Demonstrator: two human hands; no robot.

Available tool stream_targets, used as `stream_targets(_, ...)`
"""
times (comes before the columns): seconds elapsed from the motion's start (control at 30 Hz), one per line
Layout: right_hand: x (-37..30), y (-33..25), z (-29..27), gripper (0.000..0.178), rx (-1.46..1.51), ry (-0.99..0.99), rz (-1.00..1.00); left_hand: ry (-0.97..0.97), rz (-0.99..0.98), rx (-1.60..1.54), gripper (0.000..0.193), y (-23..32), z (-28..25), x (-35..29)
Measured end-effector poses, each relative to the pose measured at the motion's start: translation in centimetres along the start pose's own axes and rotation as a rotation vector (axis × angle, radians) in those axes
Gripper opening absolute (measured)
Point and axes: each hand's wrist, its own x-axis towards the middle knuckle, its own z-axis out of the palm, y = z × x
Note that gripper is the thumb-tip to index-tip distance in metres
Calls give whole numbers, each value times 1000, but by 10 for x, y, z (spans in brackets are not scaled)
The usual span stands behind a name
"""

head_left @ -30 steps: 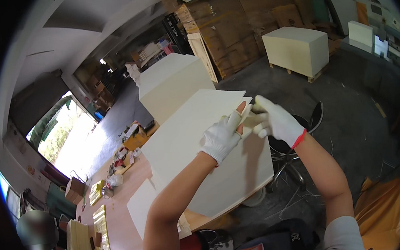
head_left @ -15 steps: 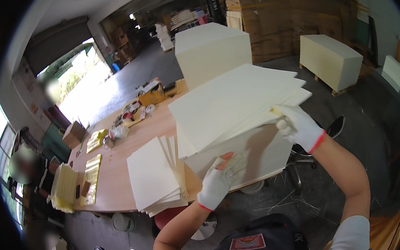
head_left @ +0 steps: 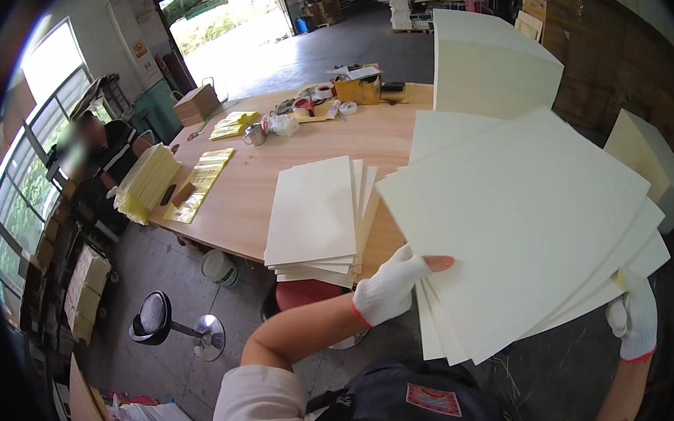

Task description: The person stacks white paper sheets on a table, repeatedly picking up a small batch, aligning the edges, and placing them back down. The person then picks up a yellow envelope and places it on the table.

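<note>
Sheets [head_left: 521,210], fanned right of the smaller stack [head_left: 309,209], sit pinched in the left hand [head_left: 394,287]; the right hand [head_left: 637,314], fingers curled (gripping or not, unclear), meets their edge. Likely repositioning, next needing even support.

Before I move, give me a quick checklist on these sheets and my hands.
1. Left hand on sheets: ok, thumb on top at the left edge.
2. Right hand at sheets: ok, by the near right edge.
3. Sheet edges aligned: not ok, fanned out.
4. Support under sheets: cannot tell, hidden.
5. Small pile squared: not ok, lower sheets stick out.
6. Mug clear of sheets: ok, apart on the table.
</note>
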Motion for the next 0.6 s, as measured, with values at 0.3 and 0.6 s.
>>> stream_targets(0.3,0,-21,139,55,119,-564,-29,93,627,-386,54,-33,-133,-33)
stream_targets(0.6,-28,3,122,49,-20,-751,81,617,829,-480,21,-43,-259,32)
